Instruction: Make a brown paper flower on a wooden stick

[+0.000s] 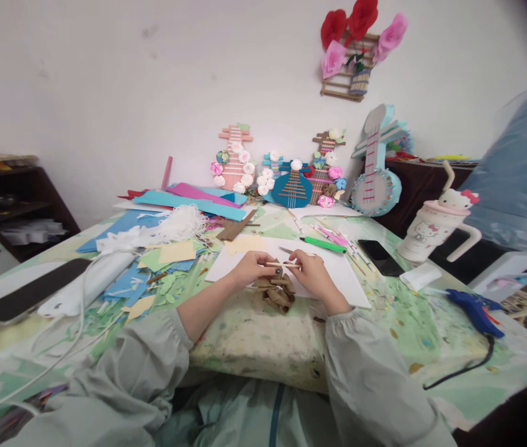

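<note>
Wooden stick [282, 265], thin, pinched between fingers of left hand [250, 268] and right hand [313, 274], over seemingly crumpled brown paper [278, 294]

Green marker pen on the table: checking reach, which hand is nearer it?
Right. The right hand sits just below-left of the green marker pen, pinching a thin wooden stick; the left hand holds the stick's other end, farther to the pen's left.

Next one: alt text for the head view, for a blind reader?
The left hand and right hand pinch a thin wooden stick between them above a crumpled brown paper piece at the edge of a white sheet. Coloured paper scraps, a green pen, a phone and a blue glue gun lie on the table; paper guitars stand behind.
</note>
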### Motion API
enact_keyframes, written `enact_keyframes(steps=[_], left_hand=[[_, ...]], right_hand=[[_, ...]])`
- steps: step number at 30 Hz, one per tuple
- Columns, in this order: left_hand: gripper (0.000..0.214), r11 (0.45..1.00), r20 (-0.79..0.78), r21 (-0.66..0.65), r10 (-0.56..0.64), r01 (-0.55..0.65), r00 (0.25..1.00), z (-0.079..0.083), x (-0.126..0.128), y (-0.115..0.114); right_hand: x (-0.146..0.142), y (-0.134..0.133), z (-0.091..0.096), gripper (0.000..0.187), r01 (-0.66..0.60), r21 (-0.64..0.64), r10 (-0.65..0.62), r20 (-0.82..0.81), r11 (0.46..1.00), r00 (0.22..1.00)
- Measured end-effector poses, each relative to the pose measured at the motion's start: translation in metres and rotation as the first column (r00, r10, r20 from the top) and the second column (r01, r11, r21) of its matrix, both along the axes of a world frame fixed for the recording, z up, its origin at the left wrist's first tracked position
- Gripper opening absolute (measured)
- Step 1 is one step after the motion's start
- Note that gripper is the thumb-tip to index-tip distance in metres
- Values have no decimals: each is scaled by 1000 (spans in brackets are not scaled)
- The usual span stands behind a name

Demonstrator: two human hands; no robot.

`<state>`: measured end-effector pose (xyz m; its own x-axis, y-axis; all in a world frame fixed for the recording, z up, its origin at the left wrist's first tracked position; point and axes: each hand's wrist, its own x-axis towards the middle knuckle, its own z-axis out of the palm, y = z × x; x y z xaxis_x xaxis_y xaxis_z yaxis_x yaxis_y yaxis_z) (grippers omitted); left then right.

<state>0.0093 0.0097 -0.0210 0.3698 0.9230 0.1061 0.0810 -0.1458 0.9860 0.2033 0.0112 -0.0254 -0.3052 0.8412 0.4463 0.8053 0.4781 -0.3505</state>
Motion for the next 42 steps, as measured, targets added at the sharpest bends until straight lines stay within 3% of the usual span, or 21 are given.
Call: enact_keyframes(steps=[6, 15, 21, 35, 42], left_hand=[[28, 998, 74, -34, -47, 50, 996, -3, 0, 0], [40, 999, 41, -23, -26, 27, 999, -5, -1, 2], [42, 996, 56, -86, 14, -9, 998, 0, 0, -2], [30, 998, 18, 45, 38, -39, 999, 2, 0, -2], [32, 999, 58, -9, 35, -34, 998, 1, 0, -2]], right_hand=[[-4, -10, 8, 32, -29, 39, 27, 59, 999, 998], [-5, -7, 8, 30, 11, 65, -19, 123, 998, 992], [-5, -8, 9, 28, -6, 101, -1, 65, 995, 998], [-7, -10, 9, 24, -213, 103, 219, -42, 971, 975], [-6, -9, 6, 30, -186, 139, 195, -55, 973, 979]])
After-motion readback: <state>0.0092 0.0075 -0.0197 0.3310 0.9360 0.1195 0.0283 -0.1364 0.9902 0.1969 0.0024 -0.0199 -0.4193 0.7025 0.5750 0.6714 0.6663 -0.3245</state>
